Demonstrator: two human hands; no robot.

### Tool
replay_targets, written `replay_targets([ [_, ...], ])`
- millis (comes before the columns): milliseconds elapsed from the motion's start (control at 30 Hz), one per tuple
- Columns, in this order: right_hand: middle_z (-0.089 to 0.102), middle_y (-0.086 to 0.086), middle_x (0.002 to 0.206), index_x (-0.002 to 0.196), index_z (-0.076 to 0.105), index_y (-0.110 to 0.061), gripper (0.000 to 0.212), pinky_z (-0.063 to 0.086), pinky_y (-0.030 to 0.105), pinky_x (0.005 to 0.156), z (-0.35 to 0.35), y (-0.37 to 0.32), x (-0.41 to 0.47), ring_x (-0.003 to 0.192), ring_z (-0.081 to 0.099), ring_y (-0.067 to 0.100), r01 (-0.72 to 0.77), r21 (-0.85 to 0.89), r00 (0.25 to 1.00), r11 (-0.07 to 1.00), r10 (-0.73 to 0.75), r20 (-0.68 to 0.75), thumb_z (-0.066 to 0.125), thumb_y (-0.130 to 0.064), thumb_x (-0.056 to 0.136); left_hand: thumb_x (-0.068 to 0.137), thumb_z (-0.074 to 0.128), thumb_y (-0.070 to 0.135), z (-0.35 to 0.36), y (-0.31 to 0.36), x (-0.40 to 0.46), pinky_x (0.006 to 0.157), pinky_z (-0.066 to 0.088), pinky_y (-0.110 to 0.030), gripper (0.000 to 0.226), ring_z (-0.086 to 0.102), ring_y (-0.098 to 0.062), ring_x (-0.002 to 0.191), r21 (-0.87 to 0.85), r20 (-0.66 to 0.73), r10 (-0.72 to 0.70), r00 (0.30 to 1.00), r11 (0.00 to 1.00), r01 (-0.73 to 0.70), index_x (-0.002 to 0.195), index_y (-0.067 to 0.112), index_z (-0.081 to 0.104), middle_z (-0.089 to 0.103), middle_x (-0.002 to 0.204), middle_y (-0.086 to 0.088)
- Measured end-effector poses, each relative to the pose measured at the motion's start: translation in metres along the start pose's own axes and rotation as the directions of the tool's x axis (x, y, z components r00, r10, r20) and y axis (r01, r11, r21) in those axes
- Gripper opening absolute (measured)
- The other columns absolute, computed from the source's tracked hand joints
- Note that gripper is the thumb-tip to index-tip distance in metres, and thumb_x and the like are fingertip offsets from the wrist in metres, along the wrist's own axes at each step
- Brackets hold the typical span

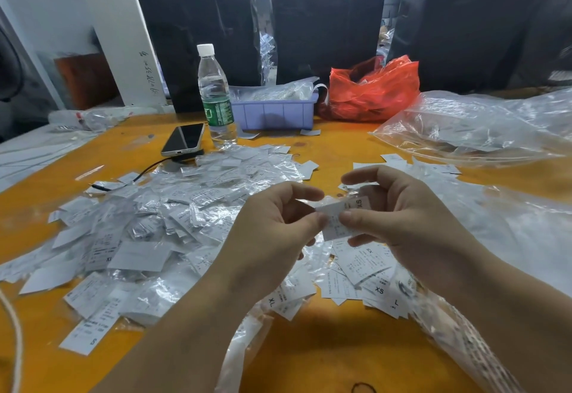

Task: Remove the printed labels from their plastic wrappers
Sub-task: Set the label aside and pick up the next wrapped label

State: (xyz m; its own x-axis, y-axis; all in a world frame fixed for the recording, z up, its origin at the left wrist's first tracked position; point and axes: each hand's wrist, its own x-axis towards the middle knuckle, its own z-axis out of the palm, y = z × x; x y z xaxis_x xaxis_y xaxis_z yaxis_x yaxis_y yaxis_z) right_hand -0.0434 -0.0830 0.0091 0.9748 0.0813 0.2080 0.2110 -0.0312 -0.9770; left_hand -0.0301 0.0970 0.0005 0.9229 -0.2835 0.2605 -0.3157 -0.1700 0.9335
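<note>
My left hand [272, 222] and my right hand [399, 216] meet above the table's middle, both pinching one white printed label [342, 218] marked XS. Thin clear plastic shows at the label's left end between my left thumb and forefinger. A wide heap of wrapped labels [148, 228] in crinkled clear plastic covers the orange table [325, 352] to the left. Below my right hand lies a smaller pile of bare labels [362, 272] with sizes XS, XL and L showing.
A water bottle [215, 98] and a phone [183, 139] with a black cable stand behind the heap. Further back are a purple bin [274, 112] and a red plastic bag [371, 89]. Large clear bags [483, 126] lie at the right; loose plastic strips trail toward the front edge.
</note>
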Motion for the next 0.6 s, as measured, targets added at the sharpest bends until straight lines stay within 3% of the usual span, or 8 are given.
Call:
replay_targets([
  [67, 0.065, 0.018, 0.088, 0.105, 0.063, -0.021, 0.040, 0.056, 0.031, 0.060, 0.001, 0.002, -0.001, 0.077, 0.069, 0.028, 0.018, -0.069, 1.000, 0.997, -0.018, 0.000, 0.074, 0.005, 0.076, 0.088, 0.071, 0.015, 0.002, 0.000, 0.000, 0.051, 0.047, -0.017, 0.014, 0.060, -0.004, 0.057, 0.009, 0.004, 0.001, 1.000, 1.000, -0.001, 0.098, 0.025, 0.068, 0.070, 0.069, 0.006],
  [233, 0.064, 0.021, 0.091, 0.107, 0.063, -0.019, 0.039, 0.055, 0.035, 0.063, -0.001, 0.000, -0.001, 0.078, 0.069, 0.029, -0.001, -0.029, 1.000, 1.000, 0.001, 0.006, 0.075, 0.002, 0.076, 0.089, 0.070, 0.019, 0.003, 0.000, 0.001, 0.048, 0.040, -0.010, 0.005, 0.053, 0.001, 0.052, 0.011, 0.021, -0.022, 1.000, 1.000, 0.022, 0.085, 0.017, 0.072, 0.063, 0.060, 0.011],
  [467, 0.070, 0.012, 0.083, 0.099, 0.066, -0.012, 0.017, 0.056, 0.032, 0.061, -0.002, -0.003, 0.000, 0.069, 0.063, 0.022, -0.008, -0.013, 0.999, 1.000, 0.008, -0.049, 0.067, -0.003, 0.086, 0.084, 0.074, 0.025, -0.006, 0.000, 0.003, 0.049, 0.042, -0.017, 0.011, 0.049, -0.006, 0.054, -0.003, -0.054, -0.095, 0.994, 0.995, 0.095, 0.077, 0.017, 0.071, 0.063, 0.066, 0.001],
  [600, 0.071, 0.007, 0.077, 0.096, 0.066, -0.013, 0.018, 0.055, 0.030, 0.059, -0.004, 0.000, -0.001, 0.066, 0.063, 0.020, 0.026, -0.058, 0.997, 0.998, -0.030, -0.067, 0.068, 0.001, 0.085, 0.085, 0.072, 0.025, -0.010, 0.002, 0.006, 0.051, 0.050, -0.021, 0.011, 0.057, -0.006, 0.058, -0.048, -0.038, -0.131, 0.991, 0.990, 0.130, 0.078, 0.016, 0.071, 0.069, 0.071, 0.001],
])
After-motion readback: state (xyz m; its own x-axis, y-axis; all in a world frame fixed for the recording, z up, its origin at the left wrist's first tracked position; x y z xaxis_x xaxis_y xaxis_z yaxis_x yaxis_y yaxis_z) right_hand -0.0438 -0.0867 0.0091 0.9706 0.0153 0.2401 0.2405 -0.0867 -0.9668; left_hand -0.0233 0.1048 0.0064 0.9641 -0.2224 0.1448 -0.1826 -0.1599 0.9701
